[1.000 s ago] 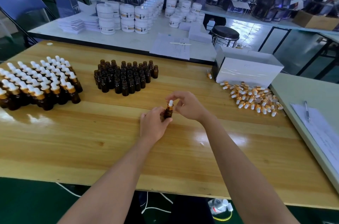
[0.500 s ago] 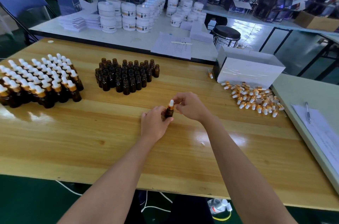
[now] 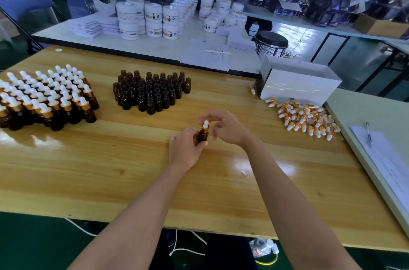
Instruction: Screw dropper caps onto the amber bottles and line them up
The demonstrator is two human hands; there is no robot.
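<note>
My left hand [image 3: 184,150] grips a small amber bottle [image 3: 202,135] upright just above the wooden table [image 3: 110,170]. A gold dropper cap with a white bulb [image 3: 205,125] sits on its neck. My right hand [image 3: 228,129] hovers beside the cap, fingers loosely spread around it with a small gap. Capped bottles [image 3: 44,97] stand in rows at the left. Uncapped amber bottles [image 3: 150,92] cluster in the middle. Loose dropper caps [image 3: 303,117] lie in a pile at the right.
A white box [image 3: 296,83] stands behind the cap pile. A paper sheet with a pen [image 3: 368,134] lies on the grey table at the right. White jars [image 3: 152,19], papers and a stool [image 3: 271,40] are beyond the far edge.
My right hand pinched the cap in the earlier frames; now its fingers have spread away from it. The bottle stays in my left hand at the same spot.
</note>
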